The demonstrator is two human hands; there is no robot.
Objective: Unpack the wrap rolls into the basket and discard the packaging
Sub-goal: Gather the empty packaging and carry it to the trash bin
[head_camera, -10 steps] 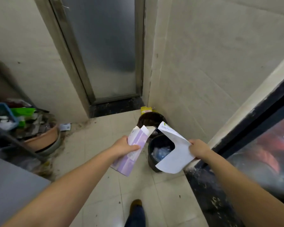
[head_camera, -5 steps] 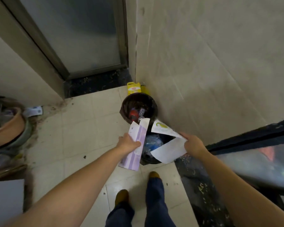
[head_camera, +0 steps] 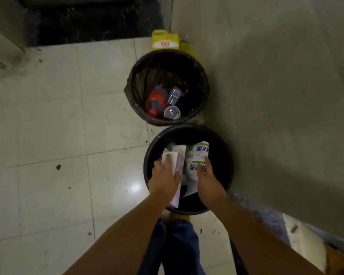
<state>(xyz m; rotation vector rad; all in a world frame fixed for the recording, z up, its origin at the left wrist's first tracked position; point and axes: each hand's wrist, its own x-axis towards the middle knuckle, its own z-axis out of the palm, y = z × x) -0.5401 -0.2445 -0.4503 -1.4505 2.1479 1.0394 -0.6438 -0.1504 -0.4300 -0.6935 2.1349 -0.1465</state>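
Note:
I look straight down into a round black bin (head_camera: pixel 225 155) against the wall. My left hand (head_camera: pixel 164 179) lies flat on a purple and white flattened box (head_camera: pixel 174 155) inside the bin's mouth. My right hand (head_camera: pixel 207 179) presses on a white flattened box with blue and green print (head_camera: pixel 200 153) beside it. Both packages sit low in the bin, partly under my fingers. No wrap rolls and no basket for them are in sight.
A brown mesh bin (head_camera: pixel 199 76) with a red bottle (head_camera: pixel 157 100) and clear plastic cups stands just beyond. A yellow jug (head_camera: pixel 165 40) sits in the corner behind it. The wall (head_camera: pixel 276 96) runs along the right. My legs stand at the bin's near rim on the tiled floor.
I have stepped up and bent over the black bin. Both hands went down from above the bin into its mouth, carrying the two flattened boxes with them.

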